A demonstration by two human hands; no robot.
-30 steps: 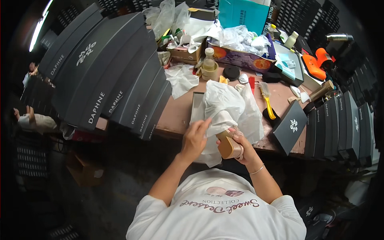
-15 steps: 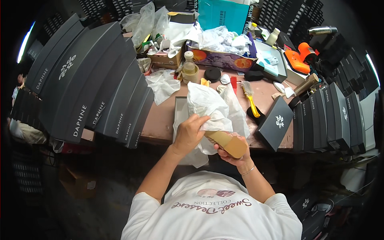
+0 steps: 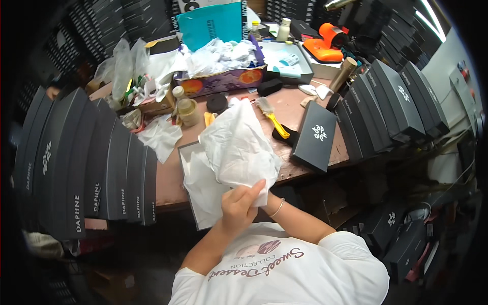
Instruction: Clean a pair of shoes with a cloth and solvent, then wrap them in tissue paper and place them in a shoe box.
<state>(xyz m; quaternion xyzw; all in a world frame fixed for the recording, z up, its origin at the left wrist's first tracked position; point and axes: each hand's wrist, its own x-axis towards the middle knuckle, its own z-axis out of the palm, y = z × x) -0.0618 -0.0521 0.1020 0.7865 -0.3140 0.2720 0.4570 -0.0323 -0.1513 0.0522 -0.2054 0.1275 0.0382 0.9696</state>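
Note:
A white sheet of tissue paper [image 3: 239, 145] spreads over the table's near edge, in front of my body. My left hand [image 3: 239, 203] pinches its lower edge between thumb and fingers. Under this sheet goes my right hand [image 3: 270, 201]; only the part by the braceleted wrist shows, and its fingers are hidden. The gold-soled shoe seen earlier is out of sight, with paper where it was. Left of the sheet lies an open grey shoebox [image 3: 186, 195], partly covered by more white paper [image 3: 203, 180].
Stacks of dark shoeboxes stand at left [image 3: 63, 168] and right [image 3: 376, 107]. A closed black box [image 3: 315, 137] lies beside a yellow-handled brush [image 3: 274, 122]. Farther back are a bottle [image 3: 187, 109], a purple carton [image 3: 223, 81] of crumpled paper and an orange tool [image 3: 325, 46].
The tissue paper now covers the shoe and my right hand's fingers. My left hand has moved down along the paper's edge. The whole view has swung to the right.

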